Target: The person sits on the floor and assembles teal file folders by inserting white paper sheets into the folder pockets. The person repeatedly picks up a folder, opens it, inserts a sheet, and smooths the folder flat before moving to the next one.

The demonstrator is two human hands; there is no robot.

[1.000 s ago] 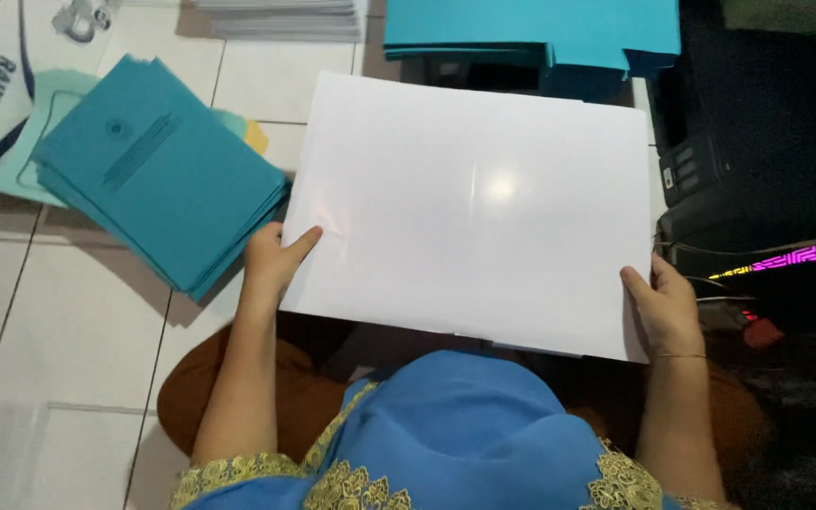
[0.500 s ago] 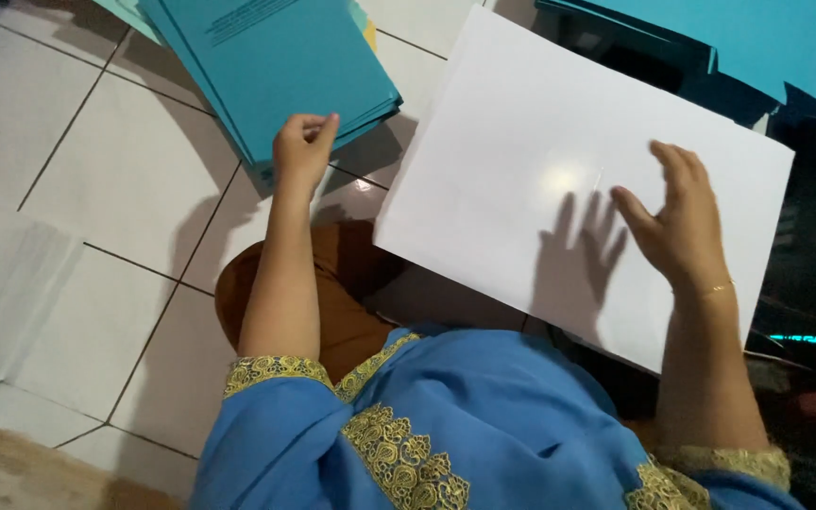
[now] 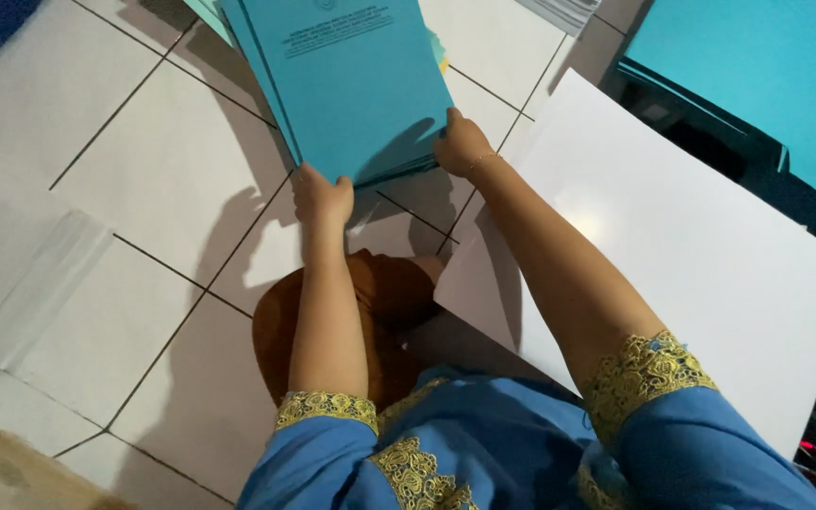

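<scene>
A stack of teal booklets [image 3: 347, 80] lies on the white tiled floor in front of me. My left hand [image 3: 321, 196] grips the stack's near edge at its left corner. At the right corner of that same edge, my right hand [image 3: 462, 144] is closed on the stack. A large glossy white sheet [image 3: 701, 255] rests to the right, under my right forearm, with neither hand on it.
Large teal sheets [image 3: 757, 76] lie at the upper right over a dark surface. A stack of white paper [image 3: 11, 274] sits on the floor at the left. More white sheets [image 3: 569, 11] show at the top edge. My brown-clad knee [image 3: 380, 302] is below my arms.
My right hand has left the white sheet and reached left to the teal stack. Both hands now grip the stack's near edge. The view has swung further left.
</scene>
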